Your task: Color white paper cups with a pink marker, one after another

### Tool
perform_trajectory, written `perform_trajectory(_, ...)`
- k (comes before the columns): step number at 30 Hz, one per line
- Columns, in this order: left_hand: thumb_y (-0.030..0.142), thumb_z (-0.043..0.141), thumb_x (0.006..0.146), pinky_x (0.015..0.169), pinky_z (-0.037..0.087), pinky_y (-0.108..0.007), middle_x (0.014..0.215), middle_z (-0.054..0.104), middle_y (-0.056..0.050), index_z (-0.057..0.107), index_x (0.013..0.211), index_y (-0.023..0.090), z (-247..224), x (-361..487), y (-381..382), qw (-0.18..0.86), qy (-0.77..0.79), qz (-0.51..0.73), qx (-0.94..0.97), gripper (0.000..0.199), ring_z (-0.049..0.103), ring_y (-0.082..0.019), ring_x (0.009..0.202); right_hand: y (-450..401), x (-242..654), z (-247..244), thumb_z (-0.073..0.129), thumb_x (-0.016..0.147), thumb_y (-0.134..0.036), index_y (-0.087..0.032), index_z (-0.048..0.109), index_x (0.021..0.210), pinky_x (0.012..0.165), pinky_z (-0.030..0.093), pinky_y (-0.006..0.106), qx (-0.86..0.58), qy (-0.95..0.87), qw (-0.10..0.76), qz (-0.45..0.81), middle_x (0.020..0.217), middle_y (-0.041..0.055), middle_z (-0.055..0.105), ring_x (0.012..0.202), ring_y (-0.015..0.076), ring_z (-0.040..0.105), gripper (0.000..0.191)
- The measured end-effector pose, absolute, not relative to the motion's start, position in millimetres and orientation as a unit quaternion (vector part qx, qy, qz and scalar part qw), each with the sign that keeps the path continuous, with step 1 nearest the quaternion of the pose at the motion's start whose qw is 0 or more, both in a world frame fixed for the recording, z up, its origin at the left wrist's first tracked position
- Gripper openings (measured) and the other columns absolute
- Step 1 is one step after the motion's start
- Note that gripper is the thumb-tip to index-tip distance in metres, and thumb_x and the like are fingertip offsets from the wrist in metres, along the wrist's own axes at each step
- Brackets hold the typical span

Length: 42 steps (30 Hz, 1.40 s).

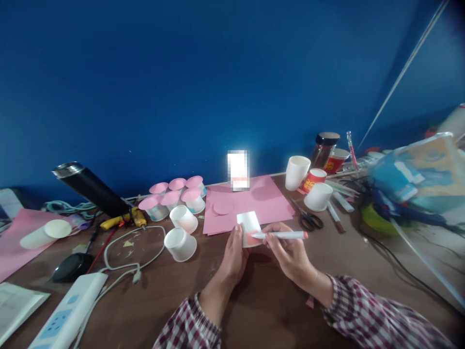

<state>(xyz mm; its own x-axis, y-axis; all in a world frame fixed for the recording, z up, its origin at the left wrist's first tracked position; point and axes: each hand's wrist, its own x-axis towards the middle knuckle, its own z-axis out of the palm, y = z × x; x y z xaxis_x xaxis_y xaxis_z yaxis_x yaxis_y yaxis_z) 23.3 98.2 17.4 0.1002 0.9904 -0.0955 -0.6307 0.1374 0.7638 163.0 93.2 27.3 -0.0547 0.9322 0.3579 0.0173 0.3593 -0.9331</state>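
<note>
By the flat pink paper [269, 198], the left hand [232, 257] curls round a white paper cup [248, 221] (likely light, crushable; hold near its rim); the right hand [292, 259] pinches a slim white marker [286, 235].

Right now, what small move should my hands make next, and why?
Probably ease the marker a little way onto the white part of the cup: the right hand holds its tip by a pinkish patch, and the left hand steadies the cup.
</note>
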Motion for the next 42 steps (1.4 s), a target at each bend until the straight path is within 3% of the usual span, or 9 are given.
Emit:
perform_trajectory(25, 0.052, 0.062, 0.090, 0.084, 0.051, -0.032, 0.093, 0.071, -0.006, 0.066, 0.095, 0.017, 15.3, 24.3, 97.4, 0.675, 0.302, 0.602, 0.302, 0.036, 0.065, -0.018, 0.085, 92.1, 161.6, 26.5, 0.058, 0.097, -0.037, -0.020, 0.062, 0.090, 0.056, 0.048, 0.022, -0.383, -0.605, 0.575, 0.395, 0.073, 0.0007, 0.062, 0.062, 0.0127, 0.056, 0.018)
perform_trajectory(42, 0.053, 0.057, 0.092, 0.085, 0.052, -0.037, 0.098, 0.069, -0.010, 0.065, 0.103, 0.015, 10.0, 21.6, 98.0, 0.659, 0.338, 0.579, 0.341, 0.040, 0.064, -0.022, 0.087, 93.8, 163.0, 19.8, 0.057, 0.098, -0.038, -0.020, 0.061, 0.093, 0.057, 0.046, 0.023, -0.405, -0.619, 0.546, 0.393, 0.075, 0.0008, 0.062, 0.062, 0.0130, 0.055, 0.019)
